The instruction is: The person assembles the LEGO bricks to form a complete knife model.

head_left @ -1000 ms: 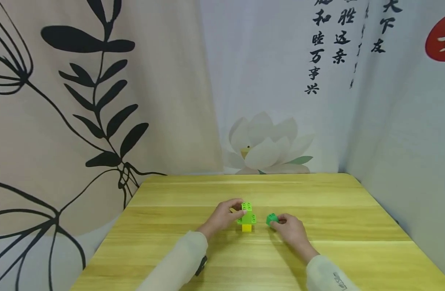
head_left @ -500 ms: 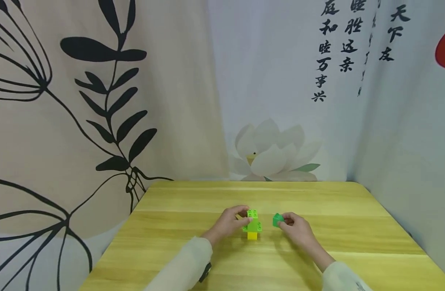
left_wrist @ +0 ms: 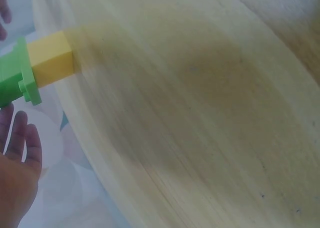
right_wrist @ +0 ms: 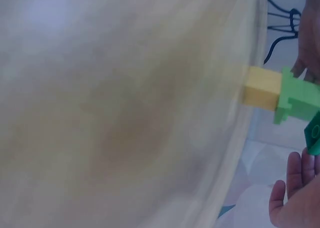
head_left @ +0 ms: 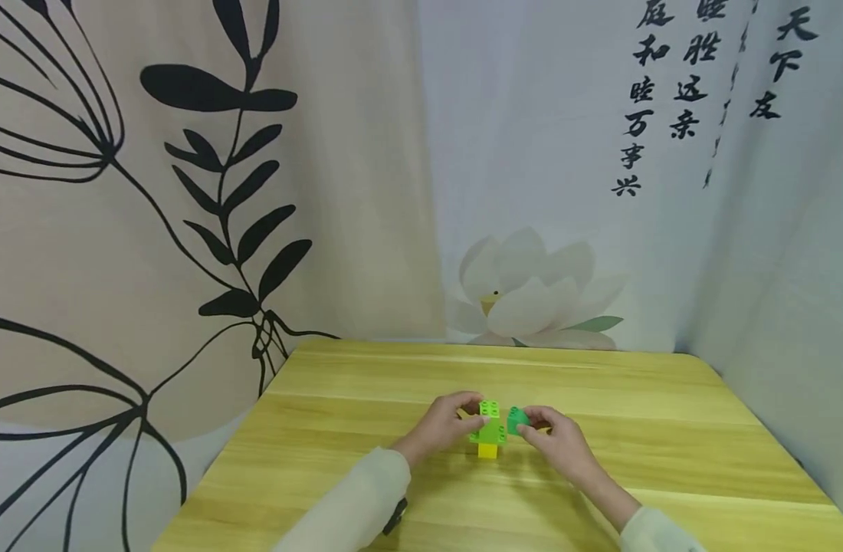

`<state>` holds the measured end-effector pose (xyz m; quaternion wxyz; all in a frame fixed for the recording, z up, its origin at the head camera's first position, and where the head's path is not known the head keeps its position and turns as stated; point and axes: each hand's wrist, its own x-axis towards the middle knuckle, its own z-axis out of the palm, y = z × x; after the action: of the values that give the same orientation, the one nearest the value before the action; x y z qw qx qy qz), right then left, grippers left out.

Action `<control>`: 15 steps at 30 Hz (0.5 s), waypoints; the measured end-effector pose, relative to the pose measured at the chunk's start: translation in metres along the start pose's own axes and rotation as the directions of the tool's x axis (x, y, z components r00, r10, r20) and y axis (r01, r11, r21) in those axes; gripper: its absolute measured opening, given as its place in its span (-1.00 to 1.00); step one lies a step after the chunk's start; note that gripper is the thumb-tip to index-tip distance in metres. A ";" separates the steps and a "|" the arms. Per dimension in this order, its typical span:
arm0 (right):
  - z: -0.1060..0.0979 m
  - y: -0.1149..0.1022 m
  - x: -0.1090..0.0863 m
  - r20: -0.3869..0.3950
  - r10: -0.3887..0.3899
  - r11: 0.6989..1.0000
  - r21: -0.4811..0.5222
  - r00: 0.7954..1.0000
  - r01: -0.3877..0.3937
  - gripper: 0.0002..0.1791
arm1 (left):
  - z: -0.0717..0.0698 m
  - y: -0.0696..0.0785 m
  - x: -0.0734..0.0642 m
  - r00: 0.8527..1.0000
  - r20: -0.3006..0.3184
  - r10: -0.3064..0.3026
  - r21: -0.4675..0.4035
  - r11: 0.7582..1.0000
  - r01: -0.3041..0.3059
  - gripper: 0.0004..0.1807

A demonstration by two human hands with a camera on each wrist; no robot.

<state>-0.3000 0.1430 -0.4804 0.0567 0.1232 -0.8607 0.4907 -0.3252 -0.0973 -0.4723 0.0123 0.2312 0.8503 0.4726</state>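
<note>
A small upright stack of toy building bricks stands on the table: a yellow brick (head_left: 487,451) at the bottom, a wider light green piece with studs at its sides, and a light green brick (head_left: 490,422) on top. My left hand (head_left: 445,425) holds the stack's upper green part between thumb and fingers from the left. My right hand (head_left: 562,445) pinches a darker green brick (head_left: 516,421) just right of the stack, with a narrow gap between them. In the right wrist view the dark green brick (right_wrist: 313,134) shows its hollow underside, partly cut off by the frame edge.
The wooden table (head_left: 366,368) extends around both hands. Behind it hangs a pale curtain (head_left: 366,192) printed with dark plants, a lotus and writing. A dark object (head_left: 395,516) shows beneath the left sleeve.
My right hand has brought the dark green brick leftward, closer to the stack. The left hand keeps its hold on the stack. The head view has shifted slightly.
</note>
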 end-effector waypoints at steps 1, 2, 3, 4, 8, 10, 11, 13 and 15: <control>-0.001 -0.002 0.001 0.000 -0.023 1.000 -0.004 1.000 0.023 -0.64 | 0.001 0.000 0.000 1.000 0.000 0.002 0.004 1.000 -0.002 -0.57; -0.001 -0.003 0.001 0.000 -0.047 0.999 -0.011 0.999 0.047 -0.64 | 0.001 0.001 0.000 1.000 -0.001 0.004 0.002 1.000 -0.004 -0.56; -0.002 -0.004 0.002 0.002 -0.067 0.998 -0.011 0.998 0.067 -0.64 | 0.002 0.001 0.000 1.000 -0.003 0.006 0.001 1.000 -0.006 -0.57; -0.002 -0.005 0.004 0.003 -0.085 0.996 -0.010 0.996 0.085 -0.64 | 0.002 0.001 0.000 1.000 -0.006 0.005 0.002 1.000 -0.005 -0.56; -0.004 -0.008 0.010 0.020 -0.140 0.990 -0.018 0.990 0.140 -0.63 | 0.002 0.000 0.001 1.000 -0.006 0.003 -0.006 1.000 -0.003 -0.58; -0.004 -0.010 0.015 0.021 -0.151 0.989 -0.003 0.988 0.151 -0.62 | 0.001 0.000 0.001 1.000 -0.003 -0.001 -0.005 1.000 0.001 -0.61; -0.005 -0.012 0.017 0.020 -0.159 0.987 -0.002 0.987 0.159 -0.62 | 0.001 0.000 0.002 1.000 -0.002 -0.002 -0.006 1.000 0.002 -0.64; -0.007 -0.014 0.022 0.017 -0.171 0.985 0.005 0.985 0.171 -0.62 | 0.001 -0.001 0.003 1.000 0.000 -0.002 -0.008 1.000 0.002 -0.67; -0.010 -0.018 0.027 0.008 -0.180 0.984 0.017 0.984 0.180 -0.62 | 0.001 -0.001 0.004 1.000 0.004 -0.005 -0.011 1.000 0.005 -0.71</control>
<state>-0.3210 0.1382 -0.4547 0.0958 0.2031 -0.8422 0.4901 -0.3285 -0.0950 -0.4730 0.0164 0.2297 0.8484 0.4766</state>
